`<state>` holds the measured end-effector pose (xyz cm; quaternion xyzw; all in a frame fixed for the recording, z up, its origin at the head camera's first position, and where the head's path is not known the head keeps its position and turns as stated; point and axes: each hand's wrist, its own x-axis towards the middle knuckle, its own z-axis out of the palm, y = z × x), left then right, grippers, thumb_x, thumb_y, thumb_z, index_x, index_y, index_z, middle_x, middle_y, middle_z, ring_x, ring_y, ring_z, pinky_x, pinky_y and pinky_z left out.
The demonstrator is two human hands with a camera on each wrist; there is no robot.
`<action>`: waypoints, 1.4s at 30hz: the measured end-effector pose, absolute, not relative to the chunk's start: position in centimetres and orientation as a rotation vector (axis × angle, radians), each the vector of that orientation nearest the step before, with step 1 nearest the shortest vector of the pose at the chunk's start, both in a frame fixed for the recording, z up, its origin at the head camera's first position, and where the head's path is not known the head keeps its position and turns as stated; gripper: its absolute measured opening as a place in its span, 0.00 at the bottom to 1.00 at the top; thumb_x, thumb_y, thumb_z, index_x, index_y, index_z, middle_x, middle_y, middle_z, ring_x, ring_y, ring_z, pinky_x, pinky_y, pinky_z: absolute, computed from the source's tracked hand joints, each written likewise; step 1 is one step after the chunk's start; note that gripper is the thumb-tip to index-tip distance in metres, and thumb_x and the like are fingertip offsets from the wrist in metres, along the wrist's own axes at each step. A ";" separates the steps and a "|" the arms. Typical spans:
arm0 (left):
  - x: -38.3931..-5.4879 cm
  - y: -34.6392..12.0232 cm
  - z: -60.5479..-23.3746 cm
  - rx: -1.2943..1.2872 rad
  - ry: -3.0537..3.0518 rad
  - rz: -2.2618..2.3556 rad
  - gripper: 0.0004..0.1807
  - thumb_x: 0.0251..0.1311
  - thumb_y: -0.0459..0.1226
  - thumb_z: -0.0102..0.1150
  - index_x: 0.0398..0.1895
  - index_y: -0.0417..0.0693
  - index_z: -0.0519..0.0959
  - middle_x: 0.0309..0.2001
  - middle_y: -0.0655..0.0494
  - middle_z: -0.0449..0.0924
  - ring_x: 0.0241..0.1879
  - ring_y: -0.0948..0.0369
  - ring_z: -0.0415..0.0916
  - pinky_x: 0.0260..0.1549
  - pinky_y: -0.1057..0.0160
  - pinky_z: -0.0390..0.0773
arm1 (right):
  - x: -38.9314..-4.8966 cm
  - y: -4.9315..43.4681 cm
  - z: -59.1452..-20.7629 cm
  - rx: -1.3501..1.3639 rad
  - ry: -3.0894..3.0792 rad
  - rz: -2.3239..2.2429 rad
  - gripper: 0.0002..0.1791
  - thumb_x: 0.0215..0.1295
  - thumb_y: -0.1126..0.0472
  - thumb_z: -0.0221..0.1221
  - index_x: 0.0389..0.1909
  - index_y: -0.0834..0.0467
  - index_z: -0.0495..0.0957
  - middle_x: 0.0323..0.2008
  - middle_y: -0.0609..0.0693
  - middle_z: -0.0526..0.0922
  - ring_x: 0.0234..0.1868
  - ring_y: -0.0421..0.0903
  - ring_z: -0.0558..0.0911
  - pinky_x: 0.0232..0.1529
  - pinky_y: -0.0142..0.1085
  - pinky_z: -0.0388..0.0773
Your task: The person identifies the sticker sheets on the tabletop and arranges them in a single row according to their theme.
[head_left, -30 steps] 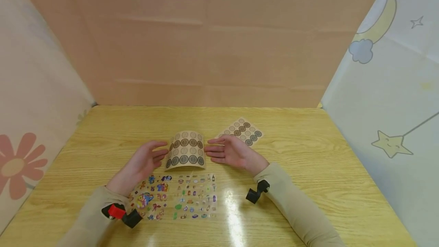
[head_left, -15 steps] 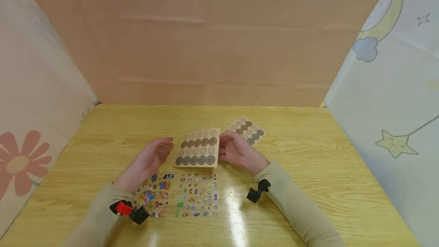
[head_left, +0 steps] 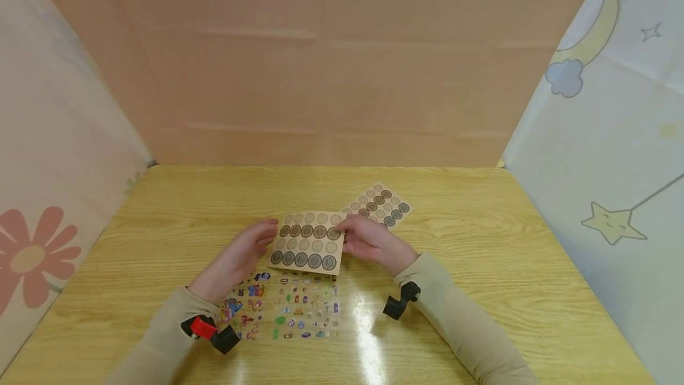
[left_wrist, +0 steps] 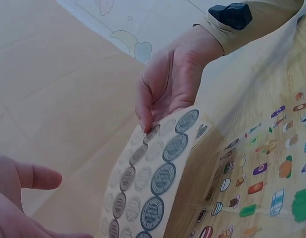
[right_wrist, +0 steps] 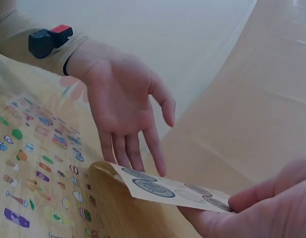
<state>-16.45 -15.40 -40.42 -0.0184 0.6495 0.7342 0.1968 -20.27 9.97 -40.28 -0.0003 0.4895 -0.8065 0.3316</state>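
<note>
A tan sheet of round stickers point(head_left: 308, 245), in rows of pale, brown and dark circles, is held up over the table. My right hand point(head_left: 376, 243) pinches its right edge, thumb on the printed face and fingers behind, as the right wrist view also shows. At the opposite edge is my left hand point(right_wrist: 124, 104), its fingers extended and thumb apart from the paper. Its fingertips are at or behind that edge; contact is unclear. Below lie clear stickers with small food pictures point(head_left: 304, 311) and others with colourful cartoon figures point(head_left: 251, 308), partly hidden by my left wrist.
Another tan sheet of round stickers point(head_left: 392, 207) lies slantwise behind my right hand, partly covered by it. The wooden table point(head_left: 459, 212) meets a plain tan backdrop point(head_left: 331, 88). Printed cloths stand at the left point(head_left: 69, 135) and right point(head_left: 577, 153).
The sheet was bowed between both hands, then flattened and shifted right. My right thumb has come over its face to grip it. My left hand has moved slightly right.
</note>
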 end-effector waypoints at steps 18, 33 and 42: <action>-15.9 -14.7 -40.1 0.166 1.704 2.035 0.27 0.67 0.34 0.54 0.65 0.34 0.61 0.42 0.50 0.82 0.39 0.59 0.82 0.36 0.65 0.81 | -16.5 14.0 -36.2 -0.243 1.233 -2.157 0.28 0.71 0.73 0.38 0.71 0.69 0.48 0.58 0.59 0.73 0.55 0.52 0.76 0.57 0.44 0.73; -14.3 -9.8 -40.6 0.431 1.712 1.707 0.21 0.60 0.35 0.63 0.54 0.34 0.73 0.38 0.41 0.84 0.34 0.49 0.84 0.31 0.56 0.84 | -11.5 18.8 -39.4 -0.324 1.520 -1.789 0.22 0.69 0.66 0.50 0.61 0.73 0.64 0.44 0.62 0.83 0.41 0.53 0.85 0.43 0.45 0.82; -14.2 -8.6 -41.3 0.199 1.616 1.896 0.25 0.64 0.32 0.57 0.62 0.30 0.65 0.45 0.37 0.81 0.41 0.49 0.82 0.44 0.53 0.80 | -10.4 21.5 -41.9 -0.080 1.720 -1.853 0.25 0.67 0.67 0.52 0.61 0.76 0.61 0.41 0.63 0.83 0.40 0.55 0.85 0.41 0.48 0.82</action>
